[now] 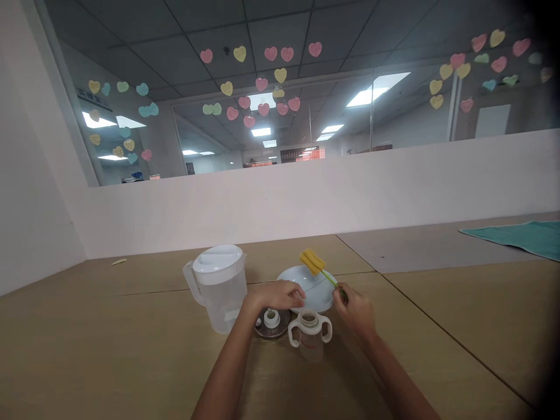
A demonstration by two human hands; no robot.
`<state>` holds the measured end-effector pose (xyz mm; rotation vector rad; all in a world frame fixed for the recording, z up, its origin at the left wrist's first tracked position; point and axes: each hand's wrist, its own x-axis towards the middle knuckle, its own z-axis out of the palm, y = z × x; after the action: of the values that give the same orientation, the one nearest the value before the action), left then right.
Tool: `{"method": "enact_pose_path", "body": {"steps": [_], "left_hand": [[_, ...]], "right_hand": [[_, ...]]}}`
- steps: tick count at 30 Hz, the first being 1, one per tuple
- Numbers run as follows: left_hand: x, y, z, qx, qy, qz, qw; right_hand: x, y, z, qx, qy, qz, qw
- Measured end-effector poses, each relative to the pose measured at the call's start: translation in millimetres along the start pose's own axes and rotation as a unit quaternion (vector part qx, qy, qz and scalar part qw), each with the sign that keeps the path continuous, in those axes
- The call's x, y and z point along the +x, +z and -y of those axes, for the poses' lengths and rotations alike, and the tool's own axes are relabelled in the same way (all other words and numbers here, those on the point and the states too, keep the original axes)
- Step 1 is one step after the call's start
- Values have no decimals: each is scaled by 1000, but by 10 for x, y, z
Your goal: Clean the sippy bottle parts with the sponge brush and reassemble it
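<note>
My right hand [356,309] is closed around the green handle of a bottle brush [312,261] with a yellow sponge head, which is raised over the far part of a white bowl [321,294]. Over the bowl's near-left rim, my left hand [282,294] has its fingers loosely bent and apart, with nothing visible in them. Between my forearms stands a clear baby bottle [311,347] with two white handles and no lid on its mouth. Below my left hand, a round metal dish [280,331] holds a white bottle collar [272,318] and other small parts.
A translucent pitcher [223,297] with a white lid stands left of my left hand. A teal cloth [520,236] lies at the far right of the wooden table [131,350]. Behind the table, a low white wall [306,198] carries a window with heart-shaped notes.
</note>
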<state>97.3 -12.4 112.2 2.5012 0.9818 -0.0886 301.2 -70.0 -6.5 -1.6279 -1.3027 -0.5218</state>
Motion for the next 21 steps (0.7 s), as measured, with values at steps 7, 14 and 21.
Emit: {"method": "enact_pose_path", "body": {"steps": [7, 14, 21], "left_hand": [[17, 334, -379, 136, 37, 18, 990], [-186, 7, -333, -30, 172, -33, 984], [31, -83, 23, -200, 138, -287, 927]], "right_hand": [[-1, -29, 12, -1, 10, 11, 1000], [-14, -47, 9, 13, 76, -28, 997], [-40, -42, 79, 51, -49, -118, 990]]}}
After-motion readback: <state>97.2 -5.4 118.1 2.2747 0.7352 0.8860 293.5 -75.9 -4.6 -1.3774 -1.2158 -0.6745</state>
